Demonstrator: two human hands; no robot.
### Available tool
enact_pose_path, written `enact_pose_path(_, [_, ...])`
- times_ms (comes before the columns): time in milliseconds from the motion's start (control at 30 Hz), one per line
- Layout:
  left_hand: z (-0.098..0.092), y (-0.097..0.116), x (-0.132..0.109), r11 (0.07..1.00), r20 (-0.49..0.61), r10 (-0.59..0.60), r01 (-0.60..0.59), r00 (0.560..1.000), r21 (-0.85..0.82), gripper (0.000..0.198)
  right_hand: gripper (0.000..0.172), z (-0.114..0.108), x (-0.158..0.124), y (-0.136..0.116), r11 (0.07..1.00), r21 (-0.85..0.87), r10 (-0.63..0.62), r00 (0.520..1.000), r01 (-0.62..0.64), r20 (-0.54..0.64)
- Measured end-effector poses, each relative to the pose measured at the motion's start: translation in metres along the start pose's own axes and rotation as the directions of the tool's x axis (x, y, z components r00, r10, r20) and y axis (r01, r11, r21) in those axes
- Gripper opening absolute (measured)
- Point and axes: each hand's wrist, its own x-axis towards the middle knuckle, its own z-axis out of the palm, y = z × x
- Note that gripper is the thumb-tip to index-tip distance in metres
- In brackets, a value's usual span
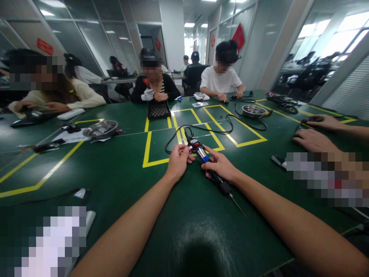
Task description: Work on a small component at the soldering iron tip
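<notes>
Gripping the screwdriver (204, 157), the right hand (221, 166) partly hides it. The left hand (178, 161) pinches its far end, exact hold unclear.

The scene is taken in by a single camera worn on the person's head, set above the near side of a wide, glossy dark-green table (121, 169) and pointed forward and slightly down across it. The bare left hand (179, 159) and the bare right hand (219, 165) are framed close by, near the centre, at a corded black, silver and blue hand tool (203, 154). Farther off, seated co-workers (220, 81) and tall, grey-framed glass partitions (95, 42) are caught along the top, the side partitions being shown aslant.
</notes>
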Motion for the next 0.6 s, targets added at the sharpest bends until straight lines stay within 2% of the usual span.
enact_pose_path(267, [0.0004, 0.0011, 0.0015, 0.998, 0.002, -0.063, 0.063, 0.998, -0.031, 0.030, 0.104, 0.0004, -0.0005, -0.0005, 1.000, 0.006, -0.002, 1.000, 0.002, 0.007])
enact_pose_path(400, [0.0009, 0.0049, 0.0010, 0.988, 0.020, -0.109, 0.110, 0.994, -0.110, 0.031, 0.104, 0.0001, -0.0013, -0.0012, 1.000, 0.014, -0.002, 1.000, 0.002, 0.021])
enact_pose_path(600, [0.0051, 0.0063, -0.0001, 0.944, 0.013, -0.099, 0.098, 0.995, -0.315, 0.033, 0.104, -0.0006, -0.0038, -0.0058, 1.000, 0.014, 0.013, 0.999, -0.013, 0.043])
